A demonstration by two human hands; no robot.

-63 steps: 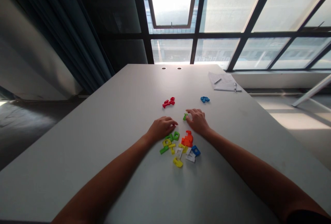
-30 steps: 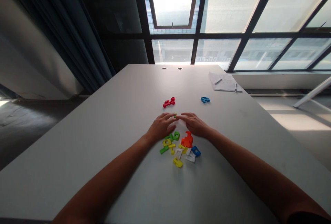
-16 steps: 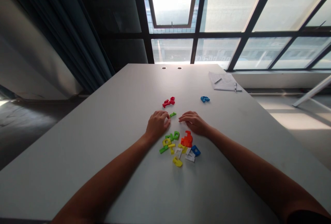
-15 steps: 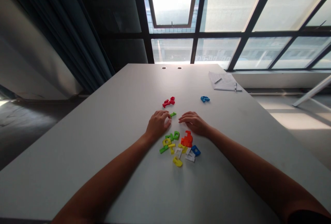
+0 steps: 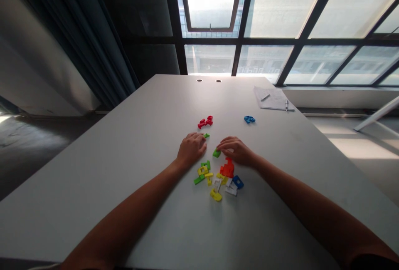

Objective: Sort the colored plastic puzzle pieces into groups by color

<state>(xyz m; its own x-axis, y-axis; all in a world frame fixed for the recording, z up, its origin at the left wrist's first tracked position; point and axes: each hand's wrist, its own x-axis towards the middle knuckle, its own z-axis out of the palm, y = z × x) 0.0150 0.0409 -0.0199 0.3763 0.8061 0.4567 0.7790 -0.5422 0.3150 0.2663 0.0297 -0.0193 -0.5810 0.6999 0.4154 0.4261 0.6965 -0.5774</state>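
My left hand rests on the white table with its fingers curled beside a small green piece, partly hidden by the fingertips. The fingertips of my right hand are on another green piece. Nearer to me lies a loose pile: a green piece, a yellow piece, an orange-red piece, a white piece and a blue piece, among others. Beyond my hands are red pieces and, farther right, light-blue pieces.
On the far right of the table lie paper sheets with a pen and another pen-like item. Two round holes are near the far edge. Windows stand behind the table, a dark curtain at the left.
One green piece has moved from the pile up and right, to under my right fingertips. My left fingers now cover more of the far green piece.
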